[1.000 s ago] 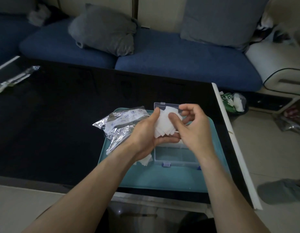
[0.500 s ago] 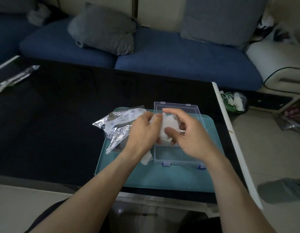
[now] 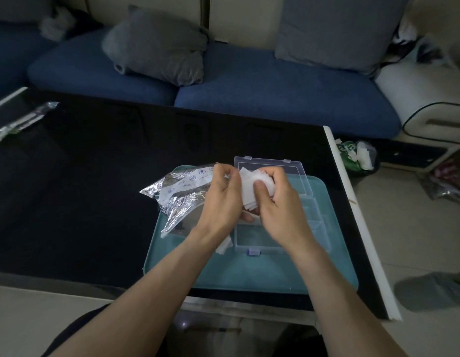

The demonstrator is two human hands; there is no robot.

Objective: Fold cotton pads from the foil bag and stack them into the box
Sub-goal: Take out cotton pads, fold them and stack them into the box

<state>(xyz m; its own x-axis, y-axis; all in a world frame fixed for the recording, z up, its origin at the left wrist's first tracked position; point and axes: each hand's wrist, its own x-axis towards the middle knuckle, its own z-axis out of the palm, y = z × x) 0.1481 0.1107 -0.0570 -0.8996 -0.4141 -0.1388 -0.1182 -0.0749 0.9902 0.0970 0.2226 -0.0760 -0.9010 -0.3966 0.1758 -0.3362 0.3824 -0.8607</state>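
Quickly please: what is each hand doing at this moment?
Left hand: grips the cotton pads.
Right hand: grips the same pads, thumb on top.

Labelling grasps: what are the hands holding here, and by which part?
Both hold the stack of cotton pads above the box: right hand grips its right side, thumb on top; left hand holds its left edge.
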